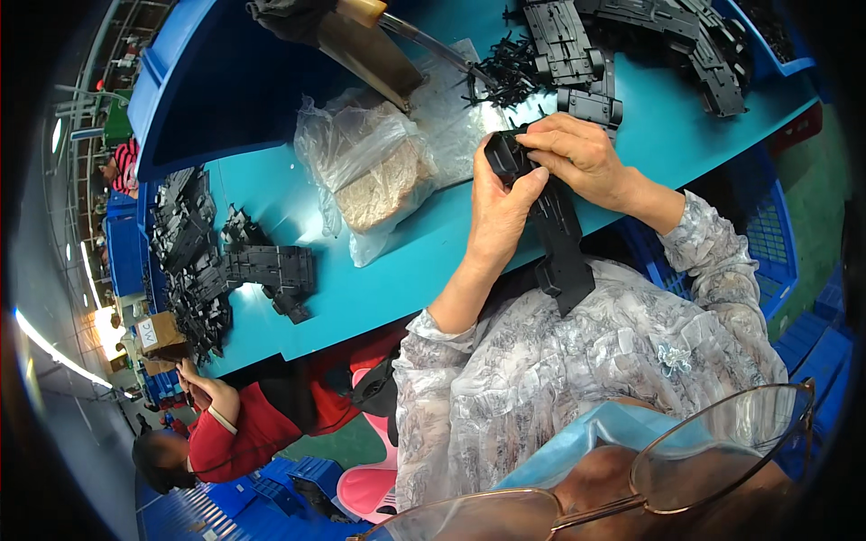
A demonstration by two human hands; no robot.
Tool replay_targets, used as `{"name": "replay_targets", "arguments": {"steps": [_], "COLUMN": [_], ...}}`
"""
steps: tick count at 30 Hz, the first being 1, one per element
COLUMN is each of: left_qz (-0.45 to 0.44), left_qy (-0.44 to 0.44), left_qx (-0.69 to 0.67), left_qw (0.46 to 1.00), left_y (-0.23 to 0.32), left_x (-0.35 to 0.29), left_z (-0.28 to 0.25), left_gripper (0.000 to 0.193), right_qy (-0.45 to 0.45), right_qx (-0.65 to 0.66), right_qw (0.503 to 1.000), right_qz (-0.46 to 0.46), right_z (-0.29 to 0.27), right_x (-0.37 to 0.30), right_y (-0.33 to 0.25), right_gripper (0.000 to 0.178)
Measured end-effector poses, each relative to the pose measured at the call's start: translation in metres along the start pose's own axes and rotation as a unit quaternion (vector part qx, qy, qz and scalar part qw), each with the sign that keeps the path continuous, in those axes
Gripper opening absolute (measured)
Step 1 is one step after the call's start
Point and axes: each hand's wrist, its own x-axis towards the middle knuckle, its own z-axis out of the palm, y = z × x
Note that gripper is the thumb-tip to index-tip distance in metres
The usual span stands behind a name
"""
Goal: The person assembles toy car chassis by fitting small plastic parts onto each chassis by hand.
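A long black plastic part (557, 230) slants over the table's front edge, its lower end close to my lap. My left hand (501, 212) wraps around its upper end, thumb along one side. Against that same end my right hand (582, 160) is closed, thumb and fingertips pinched together. Whatever sits between those fingertips is too small or hidden to make out. Just beyond my hands lie a heap of small thin black pieces (510, 72) and several flat black moulded parts (561, 41).
A clear plastic bag (374, 176) with tan contents rests on the teal table (352, 302), beside a large blue bin (216, 99). More black parts (194, 252) pile up at the left. A tool with a yellow handle (363, 11) lies behind. A person in red (244, 433) works at left.
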Motion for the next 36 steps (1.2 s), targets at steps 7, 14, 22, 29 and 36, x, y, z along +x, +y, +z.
{"name": "replay_targets", "arguments": {"steps": [7, 14, 22, 29, 36], "left_qz": [0.087, 0.181, 0.068, -0.039, -0.052], "left_qy": [0.104, 0.127, -0.001, -0.061, -0.044], "left_qx": [0.336, 0.384, -0.048, -0.167, -0.201], "left_qw": [0.932, 0.897, 0.997, 0.983, 0.977], "left_y": [0.022, 0.034, 0.067, 0.078, 0.086], "left_x": [-0.008, -0.012, -0.014, -0.003, -0.001], "left_z": [-0.011, -0.028, -0.004, 0.012, 0.038], "left_gripper": [0.058, 0.043, 0.038, 0.036, 0.036], "right_qy": [-0.015, -0.040, -0.023, -0.015, -0.016], "right_qx": [0.021, -0.068, -0.081, -0.084, -0.058], "right_qw": [0.999, 0.997, 0.996, 0.995, 0.997], "right_qz": [0.035, -0.020, -0.043, -0.047, -0.057], "right_z": [0.007, 0.009, 0.008, 0.010, 0.010], "right_x": [-0.012, -0.011, -0.011, -0.013, -0.013], "right_y": [0.005, -0.001, 0.000, 0.003, 0.004], "right_gripper": [0.020, 0.026, 0.030, 0.030, 0.029]}}
